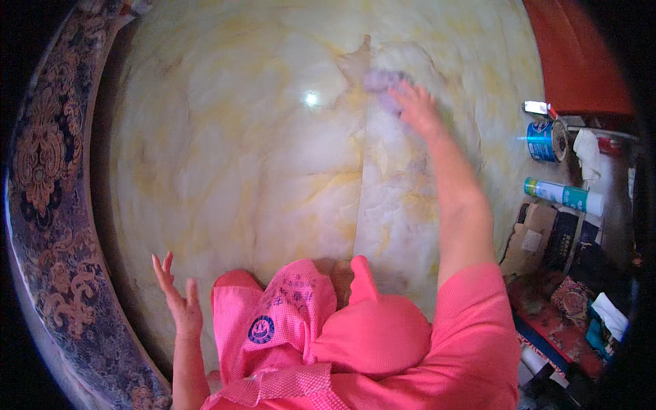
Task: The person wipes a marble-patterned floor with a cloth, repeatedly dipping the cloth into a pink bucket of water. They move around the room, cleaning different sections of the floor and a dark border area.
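A blurred lilac cloth [382, 84] lies against the glossy marble-patterned surface [236, 128], near a brownish patch by its seam. My right hand [416, 105] is stretched out over the cloth's right part, fingers spread; the blur hides whether they grip it. At the lower left, my left hand [179, 297] is raised with its fingers apart and holds nothing. Below, a pink checked apron [287, 318] with a round blue emblem covers my lap.
Along the left runs a dark patterned fabric edge [41, 159]. On the right stand a blue tin [546, 141], a white-and-green cylinder [564, 196], a white cloth [588, 154], a cardboard box [530, 238] and piled fabrics [553, 318]. A red surface [579, 61] fills the upper right.
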Action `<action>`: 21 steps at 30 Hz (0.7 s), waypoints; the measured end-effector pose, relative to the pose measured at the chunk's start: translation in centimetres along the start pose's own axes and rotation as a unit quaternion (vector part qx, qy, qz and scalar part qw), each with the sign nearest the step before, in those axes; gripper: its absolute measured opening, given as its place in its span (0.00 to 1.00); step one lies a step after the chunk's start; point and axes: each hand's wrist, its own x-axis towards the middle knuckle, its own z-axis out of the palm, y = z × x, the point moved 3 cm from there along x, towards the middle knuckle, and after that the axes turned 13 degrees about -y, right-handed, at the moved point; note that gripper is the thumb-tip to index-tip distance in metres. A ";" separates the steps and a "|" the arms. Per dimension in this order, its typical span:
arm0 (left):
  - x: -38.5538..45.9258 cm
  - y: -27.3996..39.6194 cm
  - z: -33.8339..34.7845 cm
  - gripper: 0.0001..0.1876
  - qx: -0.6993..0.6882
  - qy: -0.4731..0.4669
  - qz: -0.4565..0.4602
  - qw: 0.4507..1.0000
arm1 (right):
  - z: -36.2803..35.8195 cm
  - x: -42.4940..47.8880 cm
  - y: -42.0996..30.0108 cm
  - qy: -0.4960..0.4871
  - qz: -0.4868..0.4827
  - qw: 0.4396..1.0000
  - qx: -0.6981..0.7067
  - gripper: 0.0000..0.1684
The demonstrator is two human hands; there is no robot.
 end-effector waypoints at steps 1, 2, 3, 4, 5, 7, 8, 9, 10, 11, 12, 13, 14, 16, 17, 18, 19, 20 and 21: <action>1.0 1.4 0.7 0.31 -0.011 -0.005 0.006 1.000 | -1.9 1.3 1.4 -0.019 0.022 0.999 -0.020 0.38; 1.7 1.3 1.0 0.35 0.006 -0.034 0.039 0.999 | -3.8 0.9 1.3 0.033 0.013 0.999 -0.015 0.37; 2.7 1.9 1.2 0.33 0.088 -0.061 0.060 0.992 | -5.5 -0.1 1.7 0.082 0.011 0.996 -0.014 0.36; 3.6 2.5 1.6 0.31 0.167 -0.087 0.079 0.979 | -5.9 -0.9 2.1 0.129 0.008 0.991 -0.016 0.36; 4.6 3.0 2.1 0.29 0.244 -0.115 0.101 0.958 | -4.9 -2.4 2.4 0.149 -0.012 0.989 -0.021 0.35; 6.3 3.2 3.4 0.08 0.205 -0.184 0.094 0.957 | -1.6 -9.3 2.2 0.181 -0.046 0.982 -0.026 0.34; 7.4 3.5 4.6 0.08 0.156 -0.225 0.083 0.958 | 4.6 -14.1 3.5 0.129 -0.047 0.981 0.135 0.33; 8.3 3.7 6.0 0.11 0.108 -0.262 0.067 0.957 | 7.7 -20.6 1.8 0.150 -0.037 0.973 0.174 0.30; 8.6 4.9 7.6 0.15 0.098 -0.272 0.063 0.955 | 10.8 -26.7 -0.3 0.173 -0.036 0.961 0.214 0.28; 8.4 5.3 8.1 0.15 0.090 -0.269 0.068 0.957 | 11.8 -31.5 -3.6 0.115 -0.169 0.968 0.143 0.19; 8.2 5.6 9.0 0.15 0.078 -0.270 0.078 0.956 | 14.4 -37.0 -7.2 0.057 -0.120 0.979 0.155 0.21; 8.1 5.8 9.6 0.15 0.068 -0.272 0.086 0.956 | 16.6 -41.6 -10.9 -0.073 -0.129 0.982 0.115 0.22; 8.0 5.9 9.9 0.14 0.071 -0.275 0.093 0.954 | 17.1 -44.6 -13.6 -0.120 -0.147 0.974 0.120 0.21; 8.0 5.6 10.5 0.13 0.048 -0.268 0.085 0.958 | 17.1 -45.7 -15.6 -0.163 -0.193 0.961 0.111 0.21; 8.0 5.5 10.5 0.13 0.038 -0.261 0.077 0.962 | 17.8 -44.7 -14.8 -0.159 -0.230 0.955 0.097 0.21; 8.1 5.6 10.7 0.14 0.038 -0.267 0.078 0.960 | 18.2 -43.6 -14.4 -0.154 -0.263 0.949 0.086 0.21; 8.2 6.0 10.9 0.14 0.038 -0.271 0.078 0.959 | 18.8 -42.1 -13.0 -0.186 -0.293 0.930 0.124 0.22; 8.2 6.2 11.1 0.15 0.037 -0.273 0.076 0.958 | 19.3 -40.1 -10.9 -0.217 -0.326 0.906 0.159 0.23; 8.1 6.0 11.1 0.15 0.017 -0.265 0.060 0.962 | 18.3 -37.5 -9.2 -0.156 -0.327 0.930 0.064 0.23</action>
